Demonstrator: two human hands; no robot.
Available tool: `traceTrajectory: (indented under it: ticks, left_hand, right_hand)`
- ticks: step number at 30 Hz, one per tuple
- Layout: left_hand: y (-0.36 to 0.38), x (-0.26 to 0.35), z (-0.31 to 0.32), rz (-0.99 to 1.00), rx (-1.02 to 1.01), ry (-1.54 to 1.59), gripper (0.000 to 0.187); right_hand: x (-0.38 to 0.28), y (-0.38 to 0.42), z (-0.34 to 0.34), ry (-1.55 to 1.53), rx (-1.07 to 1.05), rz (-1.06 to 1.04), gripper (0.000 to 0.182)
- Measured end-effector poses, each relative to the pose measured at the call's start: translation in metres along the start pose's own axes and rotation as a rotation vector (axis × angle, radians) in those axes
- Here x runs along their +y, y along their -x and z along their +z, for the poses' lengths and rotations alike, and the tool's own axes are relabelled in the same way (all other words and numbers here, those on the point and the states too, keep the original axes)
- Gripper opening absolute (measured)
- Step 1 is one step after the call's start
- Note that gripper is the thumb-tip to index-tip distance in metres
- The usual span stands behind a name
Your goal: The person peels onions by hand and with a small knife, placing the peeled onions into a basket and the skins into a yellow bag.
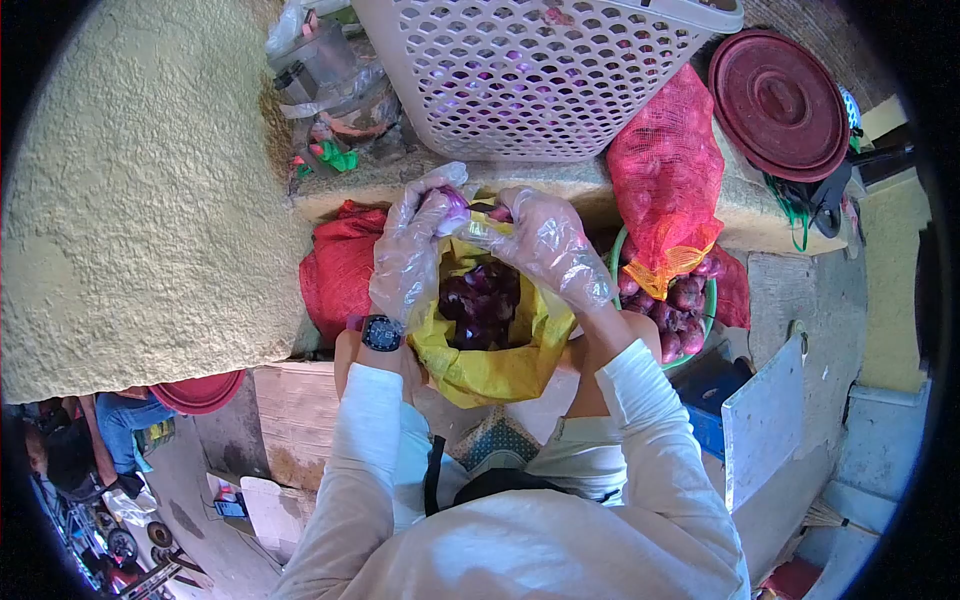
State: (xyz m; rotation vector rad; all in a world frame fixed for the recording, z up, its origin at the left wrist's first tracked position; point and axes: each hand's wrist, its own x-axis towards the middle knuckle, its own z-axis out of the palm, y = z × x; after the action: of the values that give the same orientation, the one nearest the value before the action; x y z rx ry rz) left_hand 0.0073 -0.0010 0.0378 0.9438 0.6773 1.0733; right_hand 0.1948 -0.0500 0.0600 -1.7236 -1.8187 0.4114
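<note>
My left hand, in a clear plastic glove, grips a purple-red onion, part of it pale and smooth. Close beside the onion, my right hand is also gloved, with its fingers closed. A small dark piece shows at those right fingertips; I cannot tell what it is. Both hands are over the mouth of a yellow bag standing between my knees. Dark purple onion skins lie inside the bag.
A white perforated basket stands ahead on a ledge, purple onions showing through its holes. To its right are a red mesh sack and a maroon lid. Onions fill a green-rimmed container by my right knee. A red sack lies left.
</note>
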Motion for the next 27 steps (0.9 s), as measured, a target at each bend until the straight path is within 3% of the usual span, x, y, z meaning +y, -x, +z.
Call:
traceTrajectory:
  ticks: [4, 12, 27]
  left_hand:
    - [-0.001, 0.002, -0.001, -0.018, 0.017, -0.018, 0.03]
    - [-0.006, -0.004, -0.011, -0.018, -0.133, -0.033, 0.031]
    - [-0.002, 0.002, -0.01, -0.036, -0.194, -0.111, 0.025]
  right_hand:
    - [0.002, -0.002, -0.007, 0.094, -0.034, -0.006, 0.058]
    - [0.002, -0.004, -0.011, 0.243, -0.227, -0.019, 0.061]
    - [0.003, -0.002, -0.008, 0.372, -0.272, -0.093, 0.054]
